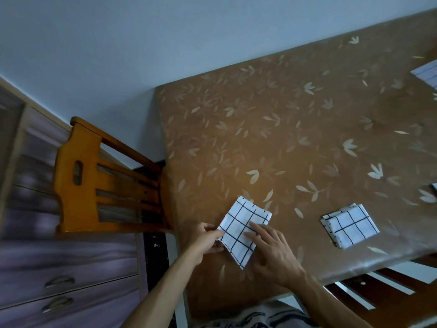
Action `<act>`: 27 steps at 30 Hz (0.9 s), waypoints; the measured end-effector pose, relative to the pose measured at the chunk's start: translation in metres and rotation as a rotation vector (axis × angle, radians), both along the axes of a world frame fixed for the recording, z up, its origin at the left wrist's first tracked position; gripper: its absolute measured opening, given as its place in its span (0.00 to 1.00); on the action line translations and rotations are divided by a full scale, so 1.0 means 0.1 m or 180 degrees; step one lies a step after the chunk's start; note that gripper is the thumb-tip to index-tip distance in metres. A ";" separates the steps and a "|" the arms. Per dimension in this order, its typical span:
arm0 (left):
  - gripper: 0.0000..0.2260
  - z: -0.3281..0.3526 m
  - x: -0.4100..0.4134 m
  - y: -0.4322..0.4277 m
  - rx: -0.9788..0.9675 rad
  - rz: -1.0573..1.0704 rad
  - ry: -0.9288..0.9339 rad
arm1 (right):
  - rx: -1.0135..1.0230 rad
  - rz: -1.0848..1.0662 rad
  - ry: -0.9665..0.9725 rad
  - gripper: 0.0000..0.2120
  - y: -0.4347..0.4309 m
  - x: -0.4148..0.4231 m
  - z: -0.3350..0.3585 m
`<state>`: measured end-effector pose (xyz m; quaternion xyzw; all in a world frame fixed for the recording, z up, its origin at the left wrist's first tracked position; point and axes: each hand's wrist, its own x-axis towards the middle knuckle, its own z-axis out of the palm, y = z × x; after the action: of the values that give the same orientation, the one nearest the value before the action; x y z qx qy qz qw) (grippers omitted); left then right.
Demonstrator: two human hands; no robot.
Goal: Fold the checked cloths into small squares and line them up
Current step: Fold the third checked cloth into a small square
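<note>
L hand [204,239] pinches the white black-checked folded cloth [238,216] & R hand [272,249] presses flat fingers [256,227] on it, but a tug could pop it open.

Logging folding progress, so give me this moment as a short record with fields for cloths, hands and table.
near cloth: checked, partly folded
left hand: pinches its left edge
right hand: straight fingers press on it
folded cloth: checked square, apart to the right
table: brown leaf-patterned cover, bears both cloths
</note>
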<state>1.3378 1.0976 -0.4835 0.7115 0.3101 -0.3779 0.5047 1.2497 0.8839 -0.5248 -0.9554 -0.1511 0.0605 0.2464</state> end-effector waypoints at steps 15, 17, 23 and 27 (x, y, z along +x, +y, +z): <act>0.21 -0.20 -0.80 0.06 0.0316 -0.0692 -0.1516 | 0.0696 -0.0419 0.0339 0.21 -0.10 -0.17 -0.08; 0.27 -0.23 -0.85 0.10 0.0282 -0.1004 -0.1598 | 0.0863 -0.0528 0.0505 0.20 -0.13 -0.21 -0.03; 0.23 -0.24 -0.87 0.08 0.0408 -0.1664 -0.1672 | 0.1056 -0.0789 0.1096 0.16 -0.21 -0.24 -0.03; 0.08 -0.31 -0.82 0.03 0.0565 -0.1606 -0.1746 | 0.1293 -0.0974 0.1168 0.10 -0.18 -0.19 -0.01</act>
<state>1.2554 1.1007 -0.5142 0.8811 0.0101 -0.2575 0.3965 1.2309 0.8658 -0.5259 -0.8714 0.0325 0.1627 0.4616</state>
